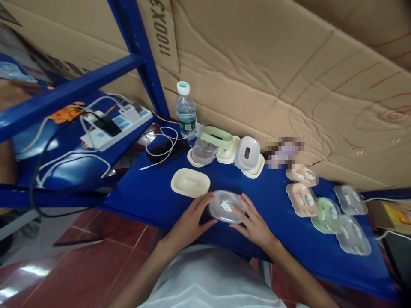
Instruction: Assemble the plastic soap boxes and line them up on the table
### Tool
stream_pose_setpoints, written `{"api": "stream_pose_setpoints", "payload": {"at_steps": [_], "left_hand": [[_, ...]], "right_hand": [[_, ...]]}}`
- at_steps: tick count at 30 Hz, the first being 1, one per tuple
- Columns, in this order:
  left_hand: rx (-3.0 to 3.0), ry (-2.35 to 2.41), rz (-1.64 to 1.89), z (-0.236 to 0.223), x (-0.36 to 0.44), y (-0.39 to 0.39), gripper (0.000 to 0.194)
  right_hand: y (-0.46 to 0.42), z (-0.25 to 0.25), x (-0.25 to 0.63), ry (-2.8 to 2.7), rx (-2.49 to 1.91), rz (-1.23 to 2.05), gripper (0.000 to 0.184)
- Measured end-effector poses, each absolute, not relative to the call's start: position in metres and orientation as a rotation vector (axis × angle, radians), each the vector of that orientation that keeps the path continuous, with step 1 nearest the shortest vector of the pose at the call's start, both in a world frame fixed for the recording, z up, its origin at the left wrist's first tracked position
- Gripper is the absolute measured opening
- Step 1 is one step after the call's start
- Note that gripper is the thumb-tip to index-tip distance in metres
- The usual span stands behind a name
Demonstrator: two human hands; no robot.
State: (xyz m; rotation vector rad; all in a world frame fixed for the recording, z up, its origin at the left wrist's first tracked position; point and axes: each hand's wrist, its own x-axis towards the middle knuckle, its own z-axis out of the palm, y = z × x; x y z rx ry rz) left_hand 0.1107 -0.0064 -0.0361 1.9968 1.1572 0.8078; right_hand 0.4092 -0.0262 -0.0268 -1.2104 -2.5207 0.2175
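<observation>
On the blue table in front of me lies a grey oval plastic box (218, 209) with a clear cover and a round white sticker on top. My left hand (192, 218) grips its left edge, the fingers at the far corner and the thumb at the near side. From the right, my right hand (255, 220) holds the box, some fingertips resting on the sticker and others along the right rim. Just beyond my left hand is a cream oval tray (190, 182). Behind the box stand a green oval ring (216, 137) and a grey slotted cover (247, 153) on cream bases.
Several clear-edged boxes, peach (302, 199), green (326, 216) and grey (353, 235), lie at the right. A water bottle (186, 113), a phone (167, 152) and a white cable stand back left. Farther left are a blue frame (96, 81) and a power strip (117, 128).
</observation>
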Motion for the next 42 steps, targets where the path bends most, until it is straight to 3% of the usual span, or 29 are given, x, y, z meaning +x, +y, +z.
{"api": "stream_pose_setpoints", "payload": {"at_steps": [10,12,16,19,21,25,33,42], "left_hand": [[2.112,1.003,0.726,-0.029,0.130,-0.009,0.072],[2.147,0.986,0.715,-0.028,0.129,-0.010,0.064],[2.186,0.991,0.788,-0.027,0.126,-0.011,0.042],[2.207,0.993,0.834,-0.026,0.125,-0.008,0.036],[2.221,0.991,0.860,-0.025,0.126,-0.005,0.033],[2.248,0.991,0.895,-0.024,0.128,0.001,0.030],[2.239,1.131,0.949,-0.025,0.119,-0.002,0.027],[2.297,1.158,0.917,-0.029,0.128,0.009,0.025]], "right_hand": [[-0.062,-0.029,0.434,-2.304,-1.404,0.176,0.083],[-0.079,-0.025,0.448,-2.186,-1.505,0.110,0.080],[-0.117,-0.008,0.510,-1.799,-1.804,-0.301,0.076],[-0.137,0.009,0.582,-1.404,-2.018,-0.674,0.077],[-0.139,0.018,0.631,-1.241,-2.105,-0.754,0.081],[-0.107,0.028,0.706,-1.293,-2.221,-0.573,0.079],[-0.010,0.025,0.788,-1.554,-2.226,-0.134,0.052],[0.014,0.017,0.790,-1.458,-2.207,0.058,0.066]]}}
